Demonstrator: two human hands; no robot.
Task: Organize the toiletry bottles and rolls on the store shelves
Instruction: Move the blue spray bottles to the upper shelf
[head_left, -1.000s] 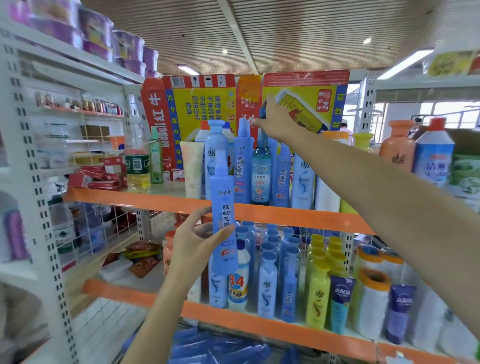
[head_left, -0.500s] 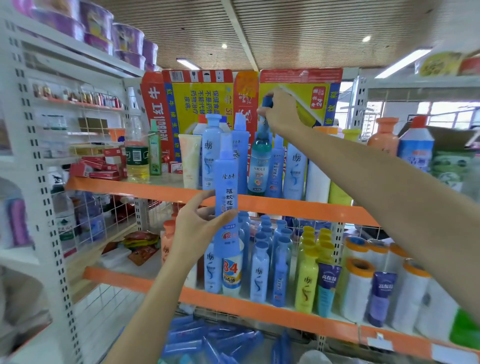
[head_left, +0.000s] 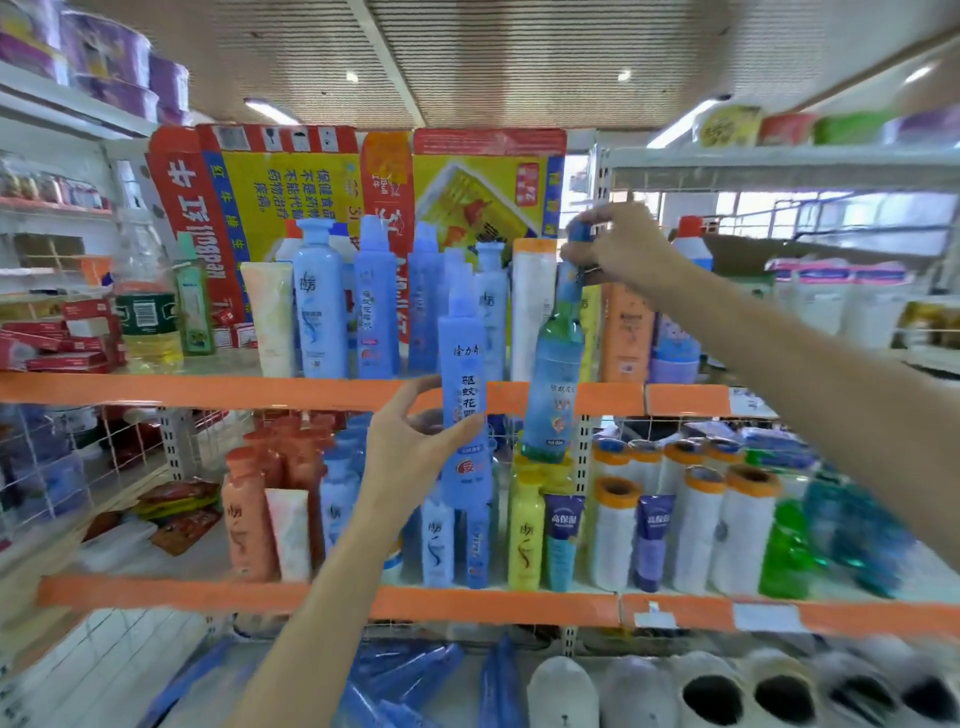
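Before the shelves, each hand's fingers (head_left: 415, 415) grip a bottle (head_left: 464, 405).

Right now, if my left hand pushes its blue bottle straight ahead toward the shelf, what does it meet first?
Probably the orange front edge of the upper shelf: the tall blue bottle in the left hand crosses it in the picture. Depth is unclear.
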